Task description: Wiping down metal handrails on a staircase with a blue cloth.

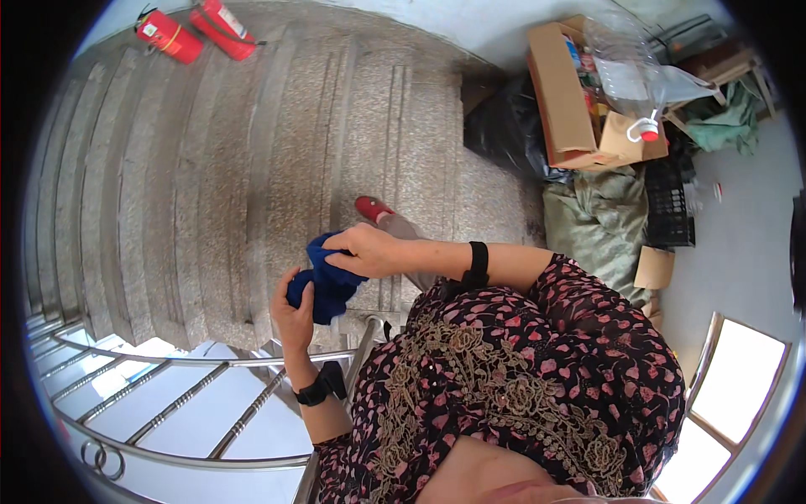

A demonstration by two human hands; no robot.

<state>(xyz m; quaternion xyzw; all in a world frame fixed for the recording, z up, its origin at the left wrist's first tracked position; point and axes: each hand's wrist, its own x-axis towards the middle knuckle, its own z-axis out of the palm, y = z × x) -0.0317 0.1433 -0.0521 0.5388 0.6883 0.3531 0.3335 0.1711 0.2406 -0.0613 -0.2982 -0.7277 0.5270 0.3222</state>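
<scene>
A dark blue cloth (pixel 334 290) hangs bunched between my two hands, above the stone steps. My left hand (pixel 293 309) is closed round its left end, with thumb and fingers pinching a rolled part. From the right, my right hand (pixel 368 250) grips the upper edge of the same cloth, fingers pressed into the fabric. The lower part of the cloth droops loosely towards the metal railing. Black bands circle both of my wrists.
Stone stairs (pixel 227 185) run across to the left, with a metal railing (pixel 252 412) along the near side. Two red fire extinguishers (pixel 225 32) stand far left. At right are a cardboard box (pixel 558 101), a large plastic bottle (pixel 625 63), a sack (pixel 596 218) and a black crate (pixel 669 206).
</scene>
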